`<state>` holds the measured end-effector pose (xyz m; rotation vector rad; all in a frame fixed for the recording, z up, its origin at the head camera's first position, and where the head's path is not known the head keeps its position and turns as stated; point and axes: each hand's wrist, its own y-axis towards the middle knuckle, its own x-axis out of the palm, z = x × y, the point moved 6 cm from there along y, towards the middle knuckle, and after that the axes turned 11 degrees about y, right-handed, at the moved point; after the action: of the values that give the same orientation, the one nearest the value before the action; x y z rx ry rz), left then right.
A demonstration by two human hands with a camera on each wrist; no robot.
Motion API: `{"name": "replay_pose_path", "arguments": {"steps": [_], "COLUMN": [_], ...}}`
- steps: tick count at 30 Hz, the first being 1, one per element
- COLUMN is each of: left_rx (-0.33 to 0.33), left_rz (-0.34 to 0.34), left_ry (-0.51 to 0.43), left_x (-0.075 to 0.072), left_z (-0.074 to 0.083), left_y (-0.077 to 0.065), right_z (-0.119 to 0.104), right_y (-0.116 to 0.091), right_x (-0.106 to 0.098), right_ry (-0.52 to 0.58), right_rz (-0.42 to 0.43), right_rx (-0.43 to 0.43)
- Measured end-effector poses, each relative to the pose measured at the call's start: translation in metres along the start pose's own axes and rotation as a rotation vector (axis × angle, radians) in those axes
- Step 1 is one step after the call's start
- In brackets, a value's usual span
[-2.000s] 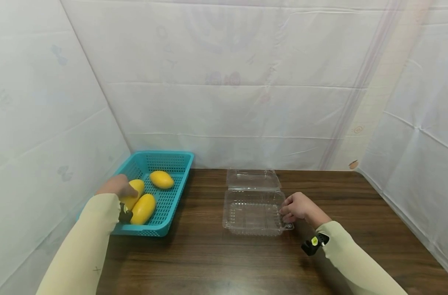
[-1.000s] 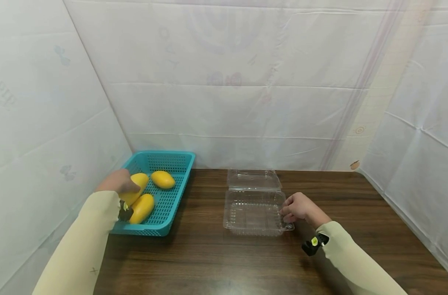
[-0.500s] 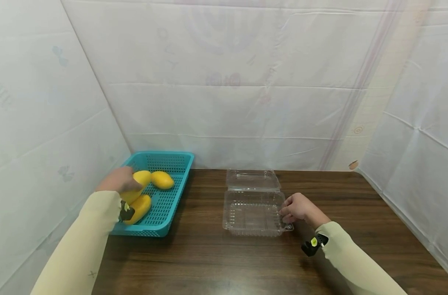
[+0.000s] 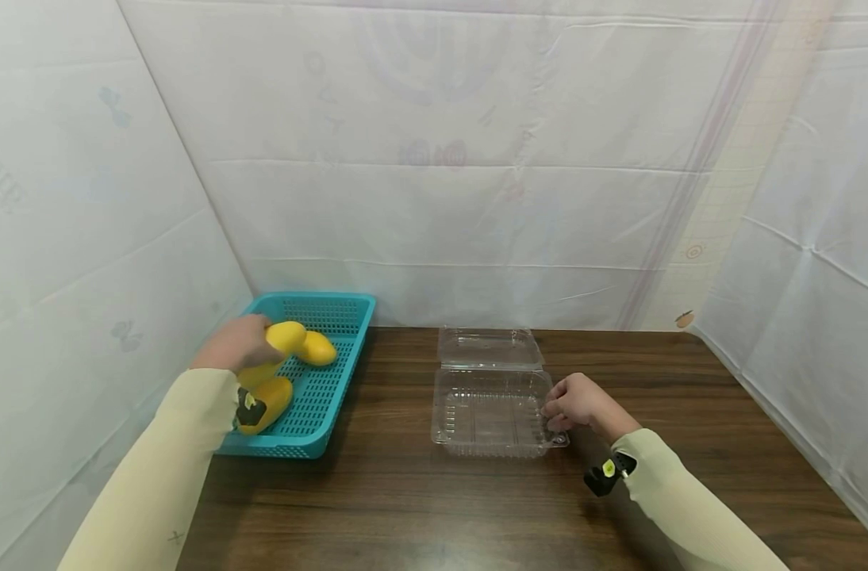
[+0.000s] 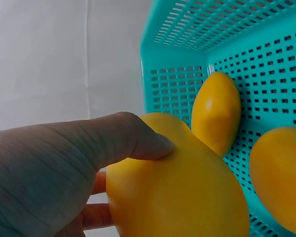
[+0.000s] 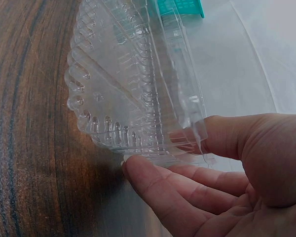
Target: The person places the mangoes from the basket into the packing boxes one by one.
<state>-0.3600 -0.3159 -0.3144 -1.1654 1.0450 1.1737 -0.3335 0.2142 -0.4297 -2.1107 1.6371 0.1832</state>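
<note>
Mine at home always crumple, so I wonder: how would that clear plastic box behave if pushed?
The clear plastic box would probably flex, since its see-through walls look thin. It is likely light and might slide on the table, whose surface looks smooth and shiny. It seems less apt to skid with the right hand pinching its edge.

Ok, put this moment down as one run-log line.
left grip: holds yellow fruit; right grip: pinches clear container; lid: open; blue basket: two other fruits visible
</note>
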Motion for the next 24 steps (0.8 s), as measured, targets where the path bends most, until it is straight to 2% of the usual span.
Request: {"name": "replay_pose_path", "arguments": {"steps": [15, 24], "left_rx": [0.03, 0.049], "left_rz": [0.046, 0.076], "left_ry": [-0.019, 0.016], "left_x": [-0.003, -0.005], "left_z": [0.008, 0.015], "left_y": [0.0, -0.001], "right_z": [0.0, -0.001], "right_y": [0.001, 0.0], "right_x": [0.002, 0.002], "right_ry": [0.007, -0.011], "right_rz": [-0.002, 0.0], "right_rx": [0.0, -0.011]}}
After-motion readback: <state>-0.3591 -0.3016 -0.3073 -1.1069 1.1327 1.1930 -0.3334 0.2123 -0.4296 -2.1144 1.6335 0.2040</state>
